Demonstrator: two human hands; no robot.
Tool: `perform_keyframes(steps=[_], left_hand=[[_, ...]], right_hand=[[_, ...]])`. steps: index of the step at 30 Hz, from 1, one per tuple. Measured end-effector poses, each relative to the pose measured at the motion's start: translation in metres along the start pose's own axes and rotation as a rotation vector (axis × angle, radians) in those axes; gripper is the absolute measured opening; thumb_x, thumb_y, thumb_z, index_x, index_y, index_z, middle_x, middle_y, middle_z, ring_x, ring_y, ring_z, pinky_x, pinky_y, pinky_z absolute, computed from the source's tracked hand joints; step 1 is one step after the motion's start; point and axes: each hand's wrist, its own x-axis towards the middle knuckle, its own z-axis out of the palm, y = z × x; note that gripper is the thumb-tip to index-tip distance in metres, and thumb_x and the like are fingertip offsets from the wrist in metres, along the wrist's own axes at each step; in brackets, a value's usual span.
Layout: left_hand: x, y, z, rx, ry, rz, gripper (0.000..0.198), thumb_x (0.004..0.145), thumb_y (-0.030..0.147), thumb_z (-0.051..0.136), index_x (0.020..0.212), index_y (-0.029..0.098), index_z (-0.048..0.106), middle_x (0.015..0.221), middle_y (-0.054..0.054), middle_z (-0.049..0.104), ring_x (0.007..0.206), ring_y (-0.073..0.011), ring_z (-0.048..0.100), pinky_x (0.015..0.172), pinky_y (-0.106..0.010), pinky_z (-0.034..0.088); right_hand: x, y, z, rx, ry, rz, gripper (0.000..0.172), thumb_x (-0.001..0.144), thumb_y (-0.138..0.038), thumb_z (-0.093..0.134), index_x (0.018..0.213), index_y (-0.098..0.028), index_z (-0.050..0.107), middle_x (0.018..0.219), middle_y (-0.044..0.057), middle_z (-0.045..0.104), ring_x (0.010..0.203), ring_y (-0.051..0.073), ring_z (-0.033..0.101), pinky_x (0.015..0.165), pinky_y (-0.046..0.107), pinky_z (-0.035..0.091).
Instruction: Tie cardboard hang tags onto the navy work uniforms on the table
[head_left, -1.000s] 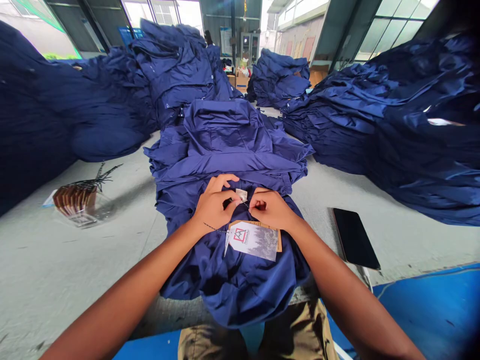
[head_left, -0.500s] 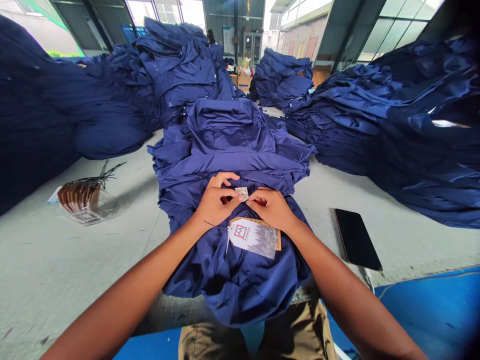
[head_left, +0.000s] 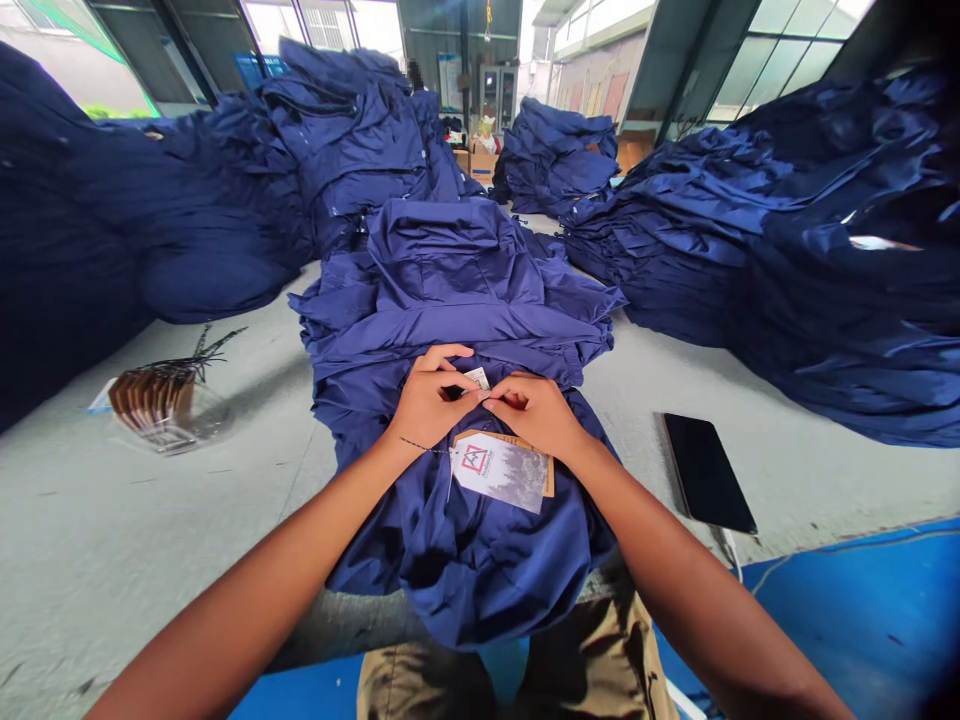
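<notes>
Head view: curled left hand (head_left: 433, 402) and right hand (head_left: 534, 414) meet beneath a small tag (head_left: 477, 379).

Left: heaped navy work jackets (head_left: 187, 200) tower along a pale grey worktable (head_left: 112, 560).
Right: a matching navy pile (head_left: 825, 260) slumps across the table.
Tabletop: brown card tags (head_left: 148, 398) stand bundled in a clear holder (head_left: 176, 432); a black smartphone (head_left: 706, 472) lies nearby.
Background: another navy stack (head_left: 559, 160), cardboard boxes (head_left: 484, 168), a metal cabinet (head_left: 498, 95).
Foreground: blue floor (head_left: 847, 610).
</notes>
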Motion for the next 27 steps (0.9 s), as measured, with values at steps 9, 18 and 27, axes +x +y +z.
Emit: perform_keyframes(steps=[9, 18, 27], left_hand=[[-0.001, 0.005, -0.004, -0.102, 0.042, -0.030, 0.004, 0.084, 0.024, 0.074, 0.084, 0.021, 0.078, 0.124, -0.008, 0.066, 0.105, -0.0208, 0.066, 0.068, -0.028, 0.055], [-0.001, 0.007, -0.004, -0.220, 0.054, -0.098, 0.018, 0.085, 0.039, 0.078, 0.083, 0.021, 0.077, 0.114, -0.007, 0.067, 0.085, -0.0157, 0.065, 0.059, -0.026, 0.050], [-0.002, 0.013, -0.007, -0.521, 0.104, -0.091, 0.021, 0.081, 0.038, 0.084, 0.078, 0.019, 0.076, 0.089, -0.006, 0.074, 0.084, -0.0176, 0.069, 0.078, -0.030, 0.054]], right_hand=[[-0.016, -0.046, -0.012, -0.019, -0.135, -0.389, 0.011, 0.088, -0.034, 0.077, 0.093, -0.025, 0.075, 0.088, 0.003, 0.066, 0.084, 0.019, 0.062, 0.083, 0.033, 0.050], [-0.018, -0.051, 0.019, -0.175, -0.261, -0.508, 0.015, 0.097, -0.031, 0.069, 0.088, -0.024, 0.079, 0.077, 0.002, 0.065, 0.082, 0.019, 0.061, 0.088, 0.036, 0.048], [-0.013, -0.045, -0.014, 0.381, 0.087, -0.001, 0.023, 0.093, -0.037, 0.068, 0.078, -0.019, 0.071, 0.072, 0.000, 0.065, 0.060, 0.012, 0.054, 0.056, 0.027, 0.040]])
